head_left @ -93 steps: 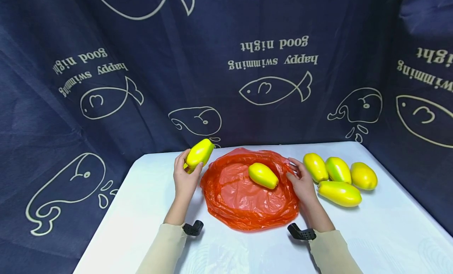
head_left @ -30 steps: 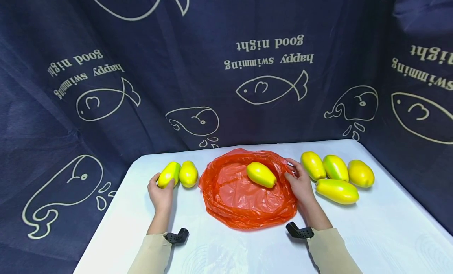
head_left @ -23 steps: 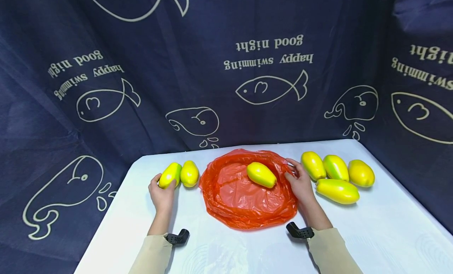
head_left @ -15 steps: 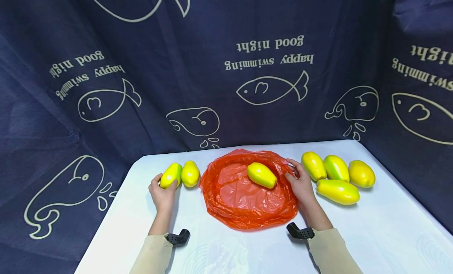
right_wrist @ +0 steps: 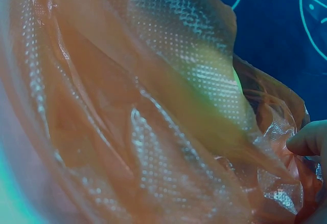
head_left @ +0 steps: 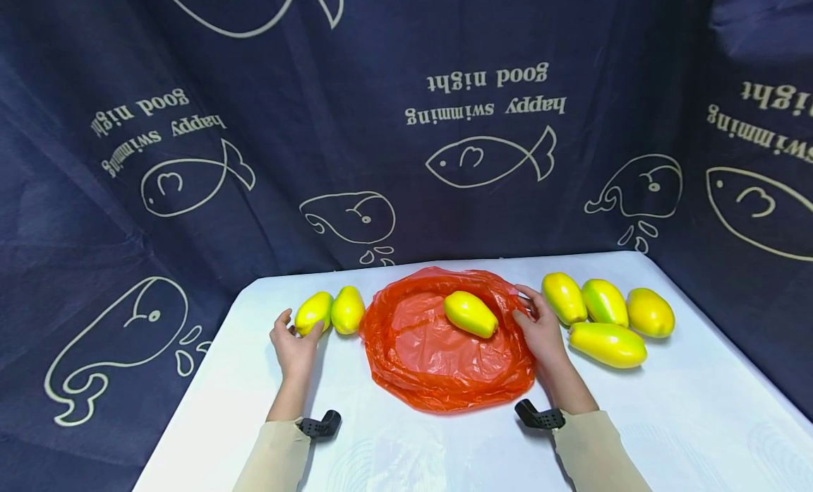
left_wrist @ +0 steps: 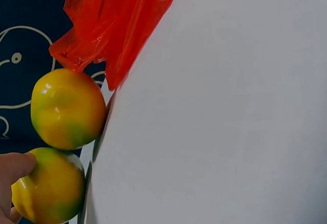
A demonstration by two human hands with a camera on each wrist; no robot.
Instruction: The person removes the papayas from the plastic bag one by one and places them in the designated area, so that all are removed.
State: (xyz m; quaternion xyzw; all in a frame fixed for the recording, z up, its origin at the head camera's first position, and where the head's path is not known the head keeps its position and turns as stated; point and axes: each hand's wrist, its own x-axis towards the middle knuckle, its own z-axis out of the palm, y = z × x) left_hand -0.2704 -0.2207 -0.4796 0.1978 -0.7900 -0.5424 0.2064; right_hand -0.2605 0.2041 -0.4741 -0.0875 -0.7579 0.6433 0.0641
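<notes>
In the head view, my left hand is beside a yellow-green papaya at the table's left, its fingers spread. The thumb touches that fruit in the left wrist view, while the other fingers stand off its far side. A second papaya leans against it, close to a red plastic bag. My right hand pinches the right rim of this bag, which lies with its mouth spread wide. One papaya is inside the bag, near the right hand.
Several more papayas, one in front and others behind it, lie in a group right of the bag. All rest on a white-covered table. A dark blue curtain with fish drawings hangs behind and at both sides.
About three seconds ago my left hand held a papaya up beside the bag; now it is on the table at the left. Most recently both left papayas shifted slightly right and my fingers spread. Right hand stayed.
</notes>
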